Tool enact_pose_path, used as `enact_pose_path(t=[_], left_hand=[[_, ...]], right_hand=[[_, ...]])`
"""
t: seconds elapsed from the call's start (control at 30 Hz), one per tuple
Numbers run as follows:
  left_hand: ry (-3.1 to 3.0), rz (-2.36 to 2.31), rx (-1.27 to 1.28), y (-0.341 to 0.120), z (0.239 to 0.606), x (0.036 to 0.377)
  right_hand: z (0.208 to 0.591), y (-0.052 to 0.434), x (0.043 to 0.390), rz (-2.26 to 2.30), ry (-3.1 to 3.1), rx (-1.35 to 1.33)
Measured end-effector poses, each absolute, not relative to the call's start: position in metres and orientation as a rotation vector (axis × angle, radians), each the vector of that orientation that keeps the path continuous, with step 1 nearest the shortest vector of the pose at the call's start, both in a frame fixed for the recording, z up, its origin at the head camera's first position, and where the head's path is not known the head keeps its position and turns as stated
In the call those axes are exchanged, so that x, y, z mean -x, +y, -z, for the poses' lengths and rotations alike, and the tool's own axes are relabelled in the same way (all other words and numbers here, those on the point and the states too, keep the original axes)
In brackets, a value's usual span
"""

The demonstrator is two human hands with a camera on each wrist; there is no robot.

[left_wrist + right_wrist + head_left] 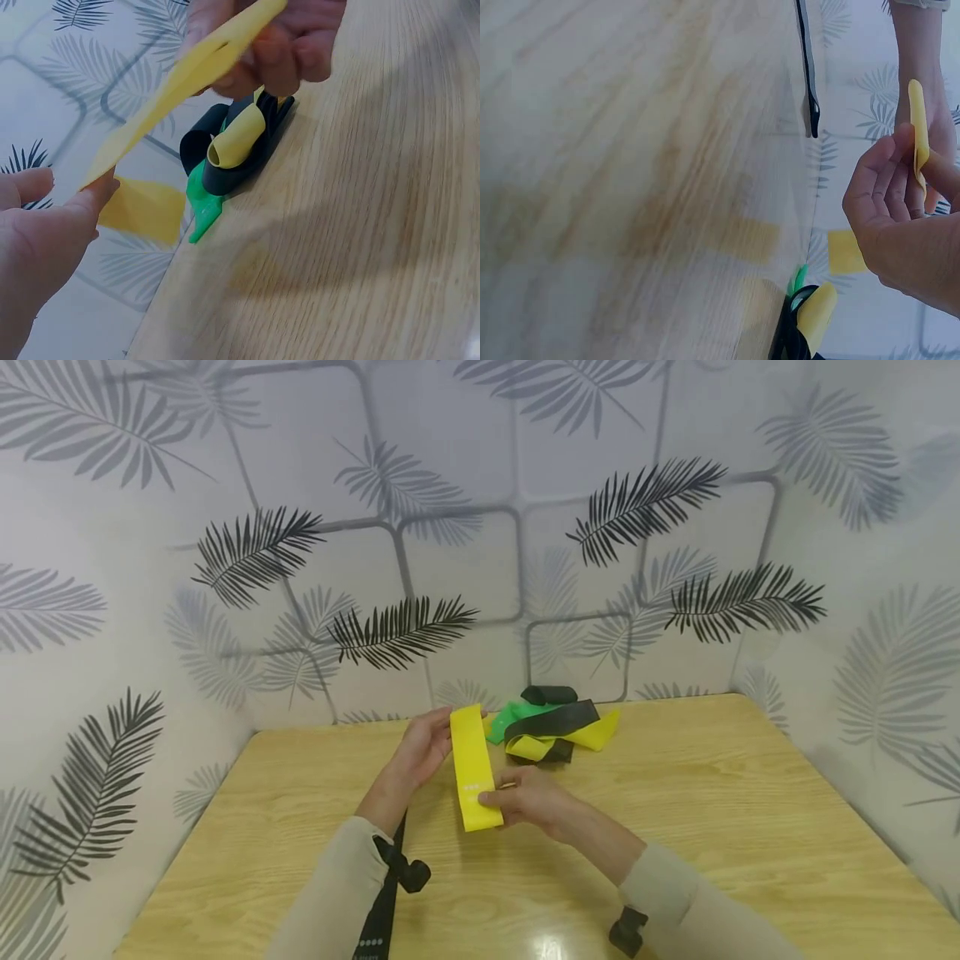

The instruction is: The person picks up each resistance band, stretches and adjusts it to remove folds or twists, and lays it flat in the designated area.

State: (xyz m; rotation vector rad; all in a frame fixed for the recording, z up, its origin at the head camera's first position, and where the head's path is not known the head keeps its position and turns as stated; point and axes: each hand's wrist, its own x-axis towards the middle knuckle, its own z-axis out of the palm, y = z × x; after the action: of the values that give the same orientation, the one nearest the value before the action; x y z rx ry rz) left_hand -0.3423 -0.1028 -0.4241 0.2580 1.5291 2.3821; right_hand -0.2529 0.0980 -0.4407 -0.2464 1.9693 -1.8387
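A flat yellow resistance band [469, 752] with small pale printed marks is stretched lengthwise between both hands above the wooden table. My right hand [531, 796] pinches its near end, thumb on the printed face; the right wrist view shows the band [919, 131] edge-on between thumb and fingers. At the far end, my left hand [422, 745] has its fingers behind the band, with fingertips showing past its far side. In the left wrist view the left thumb stands apart from the band [169, 90], and a yellow fold hangs beyond the fingers.
Behind the hands lies a loose pile of green, black and yellow bands [551, 727] near the table's back edge. A black band [381, 918] with pale dots lies partly under my left forearm. Patterned wall [465, 568] rises behind the wooden table [712, 793].
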Motion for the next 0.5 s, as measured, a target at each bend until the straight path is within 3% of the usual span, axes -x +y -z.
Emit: enact_pose_path(t=[0.5], left_hand=[[1.664, -2.341, -0.155, -0.128, 0.424, 0.34]], right_hand=[[0.446, 0.094, 0.225, 1.73, 1.901, 0.329]])
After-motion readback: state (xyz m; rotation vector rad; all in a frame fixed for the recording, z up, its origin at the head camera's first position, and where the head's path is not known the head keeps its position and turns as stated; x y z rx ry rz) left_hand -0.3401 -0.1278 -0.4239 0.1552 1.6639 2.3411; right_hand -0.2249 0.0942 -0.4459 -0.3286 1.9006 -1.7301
